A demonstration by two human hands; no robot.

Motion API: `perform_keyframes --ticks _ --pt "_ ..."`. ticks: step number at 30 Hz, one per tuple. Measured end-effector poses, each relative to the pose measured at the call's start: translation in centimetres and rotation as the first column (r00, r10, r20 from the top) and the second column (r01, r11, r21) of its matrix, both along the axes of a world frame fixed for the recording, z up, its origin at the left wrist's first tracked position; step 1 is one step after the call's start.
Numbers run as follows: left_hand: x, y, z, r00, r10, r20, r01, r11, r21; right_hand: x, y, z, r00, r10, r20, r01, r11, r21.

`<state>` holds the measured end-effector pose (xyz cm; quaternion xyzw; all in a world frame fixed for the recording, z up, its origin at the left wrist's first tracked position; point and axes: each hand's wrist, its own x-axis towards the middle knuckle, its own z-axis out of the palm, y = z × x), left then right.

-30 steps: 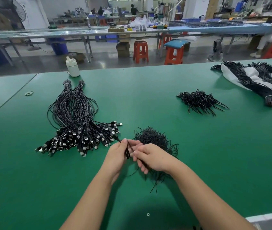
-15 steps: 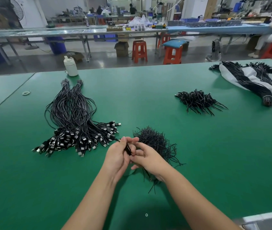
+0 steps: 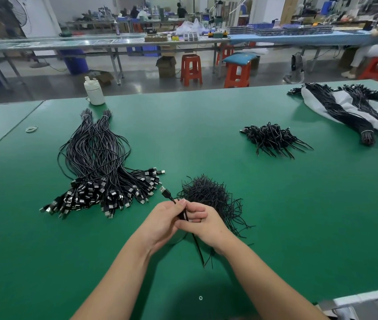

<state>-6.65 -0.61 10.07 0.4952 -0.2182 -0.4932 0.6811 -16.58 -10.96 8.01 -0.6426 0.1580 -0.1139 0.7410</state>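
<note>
The USB plug (image 3: 163, 191) has lifted clear of the cable heap (image 3: 95, 172). The left hand (image 3: 162, 221) and right hand (image 3: 203, 224) both pinch its cable (image 3: 185, 215), apparently gathering it for tying.

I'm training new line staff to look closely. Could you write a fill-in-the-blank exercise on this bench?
The cable held by the left hand and right hand ends in a ____ plug.
The cable bundle lies to the hands' ____.
The table has a ____ surface.
The bottle at the far edge is ____.
Missing: USB, left, green, white.
</note>
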Motion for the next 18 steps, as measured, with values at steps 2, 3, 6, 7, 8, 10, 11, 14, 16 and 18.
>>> perform_keyframes --ticks 2,3,6,7,8,10,11,14,16,18 --pt "0.1 0.2 -0.1 0.999 -0.037 -0.010 0.037 0.999 -0.012 -0.2 -0.3 -0.1 1.000 0.011 0.010 -0.010 1.000 -0.015" --pt "0.1 0.3 0.0 0.999 -0.049 -0.024 0.049 0.999 -0.022 -0.2 -0.4 -0.2 1.000 0.017 0.011 -0.017 1.000 -0.010" --pt "0.2 0.7 0.3 0.994 -0.099 -0.049 0.098 0.995 -0.034 -0.2 -0.5 -0.3 0.999 0.045 -0.026 -0.045 0.999 -0.001" --pt "0.3 0.8 0.3 0.993 -0.108 -0.052 0.107 0.994 -0.024 -0.2 -0.4 -0.4 0.997 0.050 -0.050 -0.050 0.999 -0.008" --pt "0.4 0.9 0.2 0.993 -0.111 -0.049 0.110 0.994 -0.008 -0.1 -0.3 -0.5 0.996 0.052 -0.075 -0.054 0.998 -0.018" --pt "0.4 0.9 0.0 0.994 -0.108 -0.027 0.108 0.994 0.017 -0.1 -0.2 -0.7 0.992 0.058 -0.114 -0.064 0.997 -0.046" --pt "0.3 0.9 0.0 0.993 -0.115 -0.027 0.116 0.993 0.015 -0.1 -0.2 -0.8 0.990 0.059 -0.127 -0.069 0.995 -0.072" --pt "0.1 0.8 -0.2 0.986 -0.145 -0.086 0.145 0.989 -0.006 -0.4 -0.6 -0.8 0.991 0.075 -0.113 -0.092 0.983 -0.158" --pt "0.2 0.9 -0.2 0.982 -0.168 -0.090 0.168 0.986 -0.003 -0.6 -0.8 -0.9 0.991 0.094 -0.095 -0.112 0.971 -0.209" --pt "0.5 1.1 0.0 0.978 -0.198 -0.066 0.199 0.980 0.018 -0.8 -0.9 -1.0 0.992 0.085 -0.095 -0.110 0.947 -0.301"
